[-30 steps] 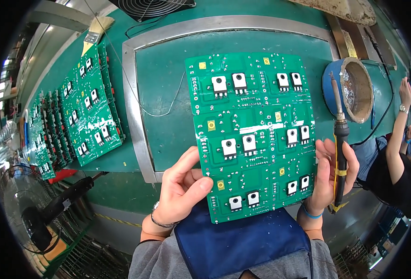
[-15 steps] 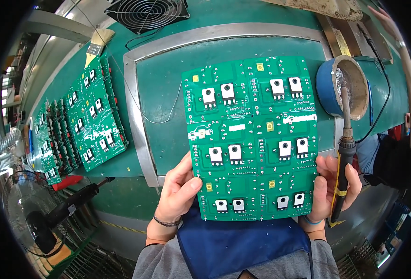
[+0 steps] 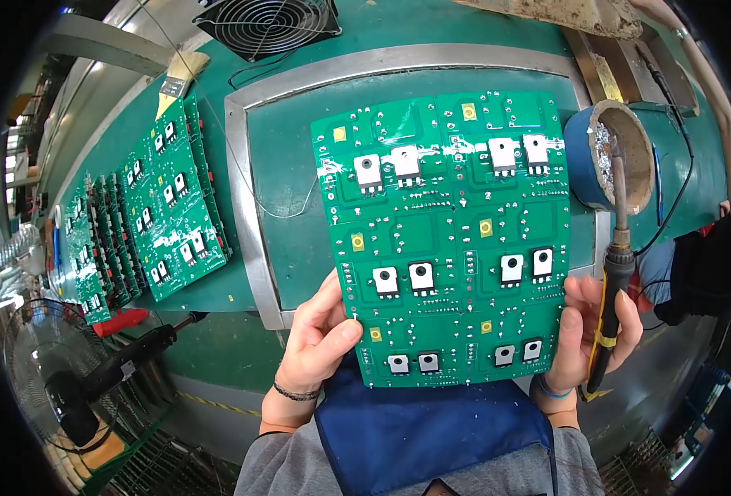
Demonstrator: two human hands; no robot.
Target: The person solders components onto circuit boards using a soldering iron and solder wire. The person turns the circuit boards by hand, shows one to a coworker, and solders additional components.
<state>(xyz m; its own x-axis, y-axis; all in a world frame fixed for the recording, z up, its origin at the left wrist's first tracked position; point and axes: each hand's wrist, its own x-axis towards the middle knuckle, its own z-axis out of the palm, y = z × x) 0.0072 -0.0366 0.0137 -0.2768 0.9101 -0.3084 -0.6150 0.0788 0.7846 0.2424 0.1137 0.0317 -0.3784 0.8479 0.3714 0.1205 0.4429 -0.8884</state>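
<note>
A large green circuit board panel [image 3: 452,240] is held up in front of me, tilted, its face covered with solder points and pairs of black transistors with metal tabs. My left hand [image 3: 320,339] grips its lower left edge, thumb on the face and fingers behind. At the lower right edge, my right hand [image 3: 584,339] steadies the panel between thumb and fingers. That same hand also has a soldering iron [image 3: 617,273] between its fingers, tip pointing away from me. The tip lies in front of the opening of a blue-sided round tub [image 3: 584,157] with solder scraps inside.
At left, several similar boards [image 3: 171,207] lean in a row beside a brush [image 3: 175,83]. A metal frame [image 3: 245,198] is set on the green bench. A black fan [image 3: 270,25] stands at the back; another fan [image 3: 68,397] is lower left. Another person's arm [image 3: 696,58] shows far right.
The panel has tilted slightly, its far edge coming up and glare shifting to the upper transistors. Both hands keep their hold. The other person's arm at far right has moved.
</note>
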